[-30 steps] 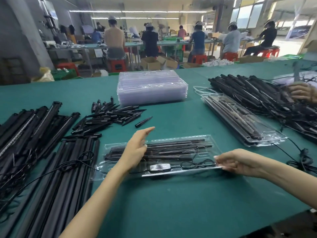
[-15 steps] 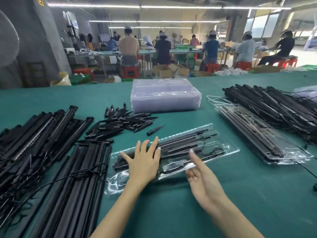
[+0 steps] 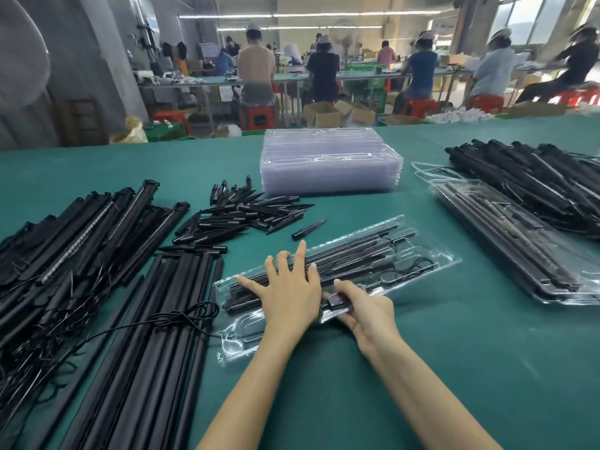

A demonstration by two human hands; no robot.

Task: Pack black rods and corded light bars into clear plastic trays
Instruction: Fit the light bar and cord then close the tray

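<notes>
A clear plastic tray (image 3: 431, 259) filled with black rods and a corded light bar lies slanted on the green table in front of me. My left hand (image 3: 287, 295) presses flat on its left half, fingers spread. My right hand (image 3: 363, 308) is at the tray's near edge, its fingers curled around a small black block of the cord (image 3: 337, 302). Long black rods (image 3: 143, 345) lie in a bundle at the near left. Corded light bars (image 3: 74, 235) are heaped further left.
A stack of clear trays (image 3: 328, 167) stands at the table's middle back. Short black spikes (image 3: 246, 212) lie loose left of it. Packed trays (image 3: 516, 245) and a heap of black bars (image 3: 532, 180) are at the right. Several workers sit at benches behind.
The tray has swung from level to slanted, its right end further away. My left hand went from hovering to pressing flat on it. My right hand moved from the tray's right end to its near middle.
</notes>
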